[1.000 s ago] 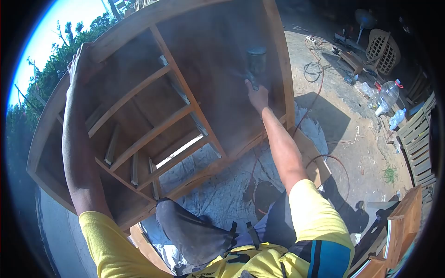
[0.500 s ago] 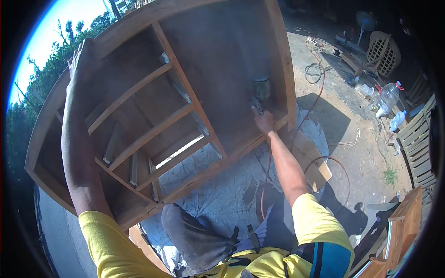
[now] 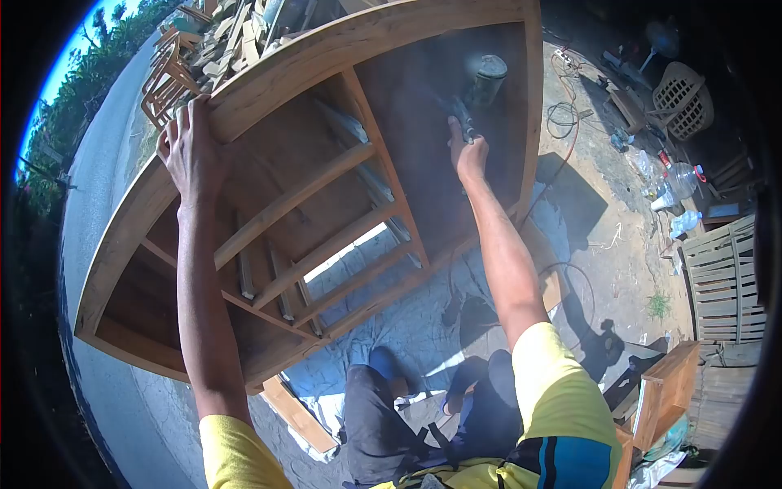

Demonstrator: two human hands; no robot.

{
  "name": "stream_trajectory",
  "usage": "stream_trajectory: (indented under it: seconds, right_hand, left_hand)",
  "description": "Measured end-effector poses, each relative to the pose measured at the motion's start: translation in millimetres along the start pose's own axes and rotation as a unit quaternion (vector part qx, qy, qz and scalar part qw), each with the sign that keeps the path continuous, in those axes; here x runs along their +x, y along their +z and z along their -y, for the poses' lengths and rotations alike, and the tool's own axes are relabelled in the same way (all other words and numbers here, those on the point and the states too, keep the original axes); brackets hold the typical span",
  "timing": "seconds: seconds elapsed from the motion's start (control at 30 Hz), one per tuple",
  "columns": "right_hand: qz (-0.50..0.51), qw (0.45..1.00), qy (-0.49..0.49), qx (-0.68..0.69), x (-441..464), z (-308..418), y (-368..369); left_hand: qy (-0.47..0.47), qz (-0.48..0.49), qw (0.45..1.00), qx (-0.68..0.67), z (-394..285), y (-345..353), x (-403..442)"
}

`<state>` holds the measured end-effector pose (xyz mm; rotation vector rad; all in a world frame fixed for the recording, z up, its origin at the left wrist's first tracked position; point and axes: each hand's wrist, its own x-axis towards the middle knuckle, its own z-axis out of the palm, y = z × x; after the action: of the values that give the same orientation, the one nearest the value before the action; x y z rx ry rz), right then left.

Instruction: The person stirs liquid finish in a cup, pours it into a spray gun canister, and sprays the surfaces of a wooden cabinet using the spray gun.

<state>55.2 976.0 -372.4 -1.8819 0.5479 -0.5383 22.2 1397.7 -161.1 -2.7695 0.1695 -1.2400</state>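
Spray gun [image 3: 487, 85] and wooden cabinet [image 3: 285, 85], as viewed from the worker's head. The gun, with its cup uppermost in view, is at the large undivided compartment on the cabinet's right side; whether it lies inside or just in front of the opening cannot be told. Pale haze surrounds it. The right hand [image 3: 470, 156] has its fingers wrapped around the gun's handle; their exact place on the trigger is too small to make out. The left hand [image 3: 193, 155] grips the cabinet's wide outer board, its fingers bent over the edge and its thumb hidden. An upright divider [image 3: 383, 167] separates the large compartment from a section crossed by several rails. Below the cabinet, a pale sheet [image 3: 354, 342] covers the ground, and a loose board [image 3: 300, 416] lies near the worker's legs. To the right, a thin hose [image 3: 585, 281] curves over the ground; beyond are a clear jug [image 3: 683, 178], a plastic chair [image 3: 678, 94] and a slatted panel [image 3: 725, 281]. A wooden box [image 3: 666, 395] is at lower right. Behind the cabinet, a wood pile [image 3: 244, 41] lies beside a wooden chair [image 3: 167, 81], with a road [image 3: 106, 220] at far left.
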Motion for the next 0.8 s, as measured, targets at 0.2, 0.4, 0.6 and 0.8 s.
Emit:
stream_trajectory:
  seconds: [0.2,0.4,0.6,0.8]
  right_hand:
    - [-0.064,0.980,-0.140,0.125,13,54,10]
    - [0.018,0.999,0.040,-0.012,-1,35,1]
    - [0.023,0.998,0.046,-0.037,-14,-30,14]
    - [0.040,0.981,0.084,-0.169,-35,-79,20]
  left_hand:
    - [-0.018,0.038,0.999,0.009,-5,-6,-1]
    - [-0.020,0.041,0.999,0.029,-8,-10,1]
    - [-0.023,0.060,0.998,-0.001,-13,-19,2]
    - [-0.037,0.086,0.996,-0.009,-16,-24,4]
